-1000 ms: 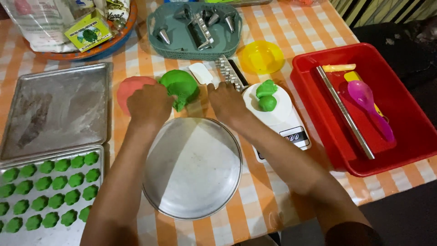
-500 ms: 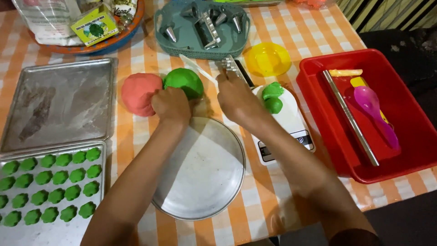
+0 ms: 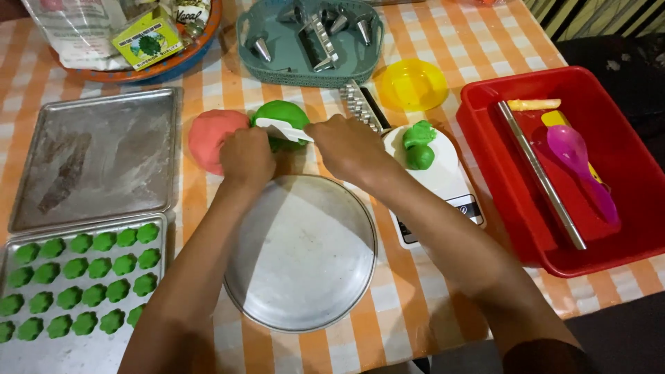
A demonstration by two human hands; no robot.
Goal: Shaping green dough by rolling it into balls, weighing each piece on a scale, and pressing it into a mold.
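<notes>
Now green dough [image 3: 280, 114] btwn hands [image 3: 298, 149].

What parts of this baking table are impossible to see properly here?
- Head view: the near side of the green dough ball is hidden by the left hand and the white scraper.
- The right hand covers the scraper's grip.
- The tray of green cookies is cut off by the picture's lower left edge.

We see a bright, evenly lit surface [image 3: 443, 41] under soft overhead light, with faint shadows, mild glare on the round metal pan [image 3: 301, 253], sharp focus, dim right edge.
</notes>
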